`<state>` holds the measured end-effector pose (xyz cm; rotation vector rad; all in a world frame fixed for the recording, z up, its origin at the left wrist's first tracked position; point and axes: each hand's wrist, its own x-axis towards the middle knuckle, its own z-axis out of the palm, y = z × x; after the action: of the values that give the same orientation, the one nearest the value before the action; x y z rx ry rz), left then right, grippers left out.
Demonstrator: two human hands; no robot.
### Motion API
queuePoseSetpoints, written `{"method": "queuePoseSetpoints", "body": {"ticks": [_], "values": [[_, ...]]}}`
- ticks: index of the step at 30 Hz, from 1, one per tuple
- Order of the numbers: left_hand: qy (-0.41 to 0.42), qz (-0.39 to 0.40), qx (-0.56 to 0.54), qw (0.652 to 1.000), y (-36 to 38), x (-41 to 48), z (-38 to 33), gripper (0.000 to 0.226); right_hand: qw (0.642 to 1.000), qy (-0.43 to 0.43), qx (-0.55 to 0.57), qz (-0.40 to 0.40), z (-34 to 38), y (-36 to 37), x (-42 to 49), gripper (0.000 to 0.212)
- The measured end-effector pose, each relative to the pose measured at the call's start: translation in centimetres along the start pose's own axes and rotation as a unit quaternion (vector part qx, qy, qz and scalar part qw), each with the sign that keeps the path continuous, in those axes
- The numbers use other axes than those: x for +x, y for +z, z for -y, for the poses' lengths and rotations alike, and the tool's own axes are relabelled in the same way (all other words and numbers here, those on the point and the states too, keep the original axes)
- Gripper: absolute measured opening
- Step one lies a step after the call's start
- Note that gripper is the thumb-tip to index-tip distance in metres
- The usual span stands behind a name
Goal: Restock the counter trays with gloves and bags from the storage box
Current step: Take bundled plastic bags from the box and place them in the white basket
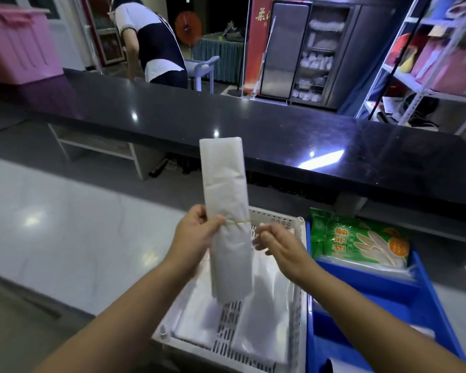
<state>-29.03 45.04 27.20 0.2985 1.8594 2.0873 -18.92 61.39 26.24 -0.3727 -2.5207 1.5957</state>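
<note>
A tall folded bundle of white plastic bags (223, 184) stands upright above the white perforated tray (297, 313). My left hand (197, 235) grips its middle, where a yellow rubber band (238, 223) circles it. Just right of the bundle, my right hand (279, 244) pinches the band's end with its fingertips. Flat stacks of clear bags (264, 327) lie inside the white tray. Beside it on the right, a blue tray (404, 297) holds a green pack of gloves (361, 243).
A long black counter top (226, 114) runs across ahead. A pink storage box (16, 41) stands on its far left end. A person in a navy and white top (154, 41) bends behind the counter. Shelves (436, 63) stand at the right.
</note>
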Motion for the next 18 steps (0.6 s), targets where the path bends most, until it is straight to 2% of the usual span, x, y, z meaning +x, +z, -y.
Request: {"method": "queuePoseSetpoints", "body": {"ticks": [1,3,5,7,12,15,18], "values": [[0.01,-0.017,0.014,1.0,-1.2,0.2,-0.4,0.007,0.991,0.002,-0.127,0.043,-0.8,0.3,-0.2,0.018],[0.01,-0.031,0.042,0.999,-3.3,0.4,-0.7,0.006,0.919,-0.045,-0.363,0.151,-2.7,1.0,-0.7,0.035],[0.003,-0.042,0.085,0.995,-4.6,0.3,-0.8,0.01,0.825,-0.16,-0.482,0.247,-4.0,1.7,-1.1,0.047],[0.0,-0.052,0.122,0.991,-5.1,-0.1,-0.6,0.014,0.77,-0.218,-0.527,0.286,-4.7,2.1,-1.0,0.044],[0.009,-0.049,0.217,0.975,-4.8,-0.6,0.9,0.015,0.706,-0.304,-0.595,0.234,-4.1,1.6,-0.3,0.035],[0.017,-0.034,0.294,0.955,-3.7,-0.6,2.1,0.022,0.706,-0.307,-0.596,0.229,-3.7,0.9,-0.3,0.021],[0.02,-0.008,0.359,0.933,-2.1,-0.8,3.0,0.017,0.71,-0.306,-0.603,0.196,-3.9,-0.1,-0.5,0.013]]}}
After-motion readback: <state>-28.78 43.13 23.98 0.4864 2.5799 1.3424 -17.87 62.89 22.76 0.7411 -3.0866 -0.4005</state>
